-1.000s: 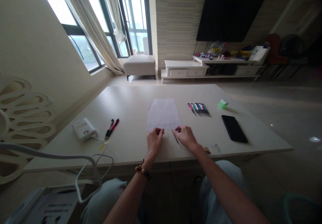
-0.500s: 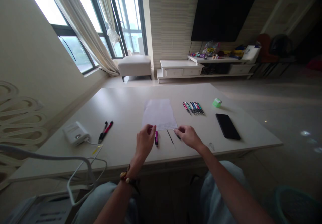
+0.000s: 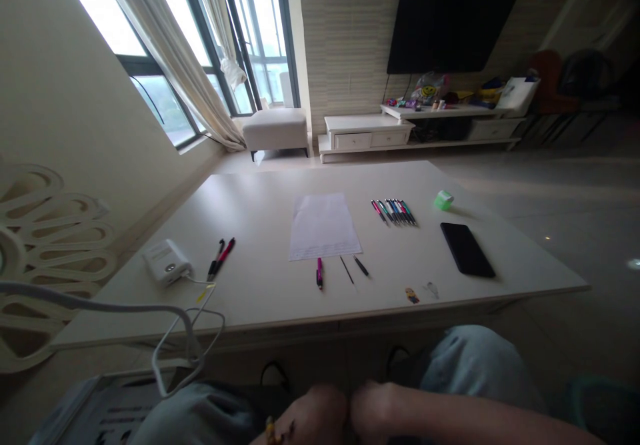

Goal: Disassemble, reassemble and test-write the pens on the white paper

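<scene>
My left hand (image 3: 320, 410) and my right hand (image 3: 374, 406) are low in the head view, side by side over my lap, below the table edge. Their fingers are dark and hidden from me. On the table in front lie a pink and black pen barrel (image 3: 320, 273), a thin dark pen refill (image 3: 347, 270) and a short black pen part (image 3: 361, 265), spaced apart. Just beyond them is a sheet of white paper (image 3: 325, 226). Neither hand touches any of these.
A row of several pens (image 3: 394, 212) lies right of the paper, with a green-and-white cube (image 3: 443, 199) and black phone (image 3: 467, 250) beyond. Two pens (image 3: 221, 258) and a white power bank (image 3: 167, 262) with a cable are left. Stickers (image 3: 413, 295) lie near the front edge.
Both hands have drawn back from the pen parts and dropped to my lap. The black pen part that was by my right hand now lies free. The view has shifted slightly.
</scene>
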### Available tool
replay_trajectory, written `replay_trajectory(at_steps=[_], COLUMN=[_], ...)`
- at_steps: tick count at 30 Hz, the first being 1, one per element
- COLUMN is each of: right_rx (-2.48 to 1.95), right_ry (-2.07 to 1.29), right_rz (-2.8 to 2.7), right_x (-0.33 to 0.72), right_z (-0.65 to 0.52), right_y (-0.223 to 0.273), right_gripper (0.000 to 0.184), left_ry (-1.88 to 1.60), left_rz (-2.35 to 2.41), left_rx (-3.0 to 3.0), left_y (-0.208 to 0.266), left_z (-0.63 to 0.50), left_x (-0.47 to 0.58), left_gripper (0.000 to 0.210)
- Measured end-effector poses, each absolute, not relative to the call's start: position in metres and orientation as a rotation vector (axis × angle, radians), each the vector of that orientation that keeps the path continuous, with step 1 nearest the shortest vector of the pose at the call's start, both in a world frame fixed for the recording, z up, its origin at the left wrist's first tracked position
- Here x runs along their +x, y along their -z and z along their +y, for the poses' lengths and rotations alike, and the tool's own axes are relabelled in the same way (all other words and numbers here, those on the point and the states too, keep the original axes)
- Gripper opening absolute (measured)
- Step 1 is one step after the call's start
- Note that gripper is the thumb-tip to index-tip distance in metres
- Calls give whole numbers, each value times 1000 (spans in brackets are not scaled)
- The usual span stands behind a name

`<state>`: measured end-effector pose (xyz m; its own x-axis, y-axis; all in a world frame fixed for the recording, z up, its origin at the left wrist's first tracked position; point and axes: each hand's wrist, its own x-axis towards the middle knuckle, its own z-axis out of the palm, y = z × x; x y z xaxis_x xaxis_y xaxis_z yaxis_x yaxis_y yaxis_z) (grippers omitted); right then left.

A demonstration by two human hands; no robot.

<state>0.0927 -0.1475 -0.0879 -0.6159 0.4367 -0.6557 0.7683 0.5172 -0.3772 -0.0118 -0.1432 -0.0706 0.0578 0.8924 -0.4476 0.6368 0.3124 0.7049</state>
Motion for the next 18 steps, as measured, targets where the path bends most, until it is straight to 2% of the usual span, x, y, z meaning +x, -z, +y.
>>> replay_trajectory(at_steps=[4,8,10,13,15,18], right_rx=[1040,930,1039,1276,1460,1913], right_ry=[984,883,821,899,935,783], right_rz=[2296,2333,2433,2570,2609,2560], right_x=[84,94,106,128,140,151], right_z=[-150,-128,-109,-79,-60,-38], right_y=[95,77,57,22,3,-12], right_gripper=[14,23,28,25,27,27], left_ry=[-62,9,4,-147,-292,-436], left_rz=[1670,1564,1470,1256,1402,1767], left_rx=[1576,1736,1816,2036,2054,2051], left_y=[68,47,30,4,-7,-8], left_z=[-138,-118,-101,-66,-41,-9], left_x=[-1,-22,-35,-46,-45,-37], left_gripper=[20,11,8,14,20,24])
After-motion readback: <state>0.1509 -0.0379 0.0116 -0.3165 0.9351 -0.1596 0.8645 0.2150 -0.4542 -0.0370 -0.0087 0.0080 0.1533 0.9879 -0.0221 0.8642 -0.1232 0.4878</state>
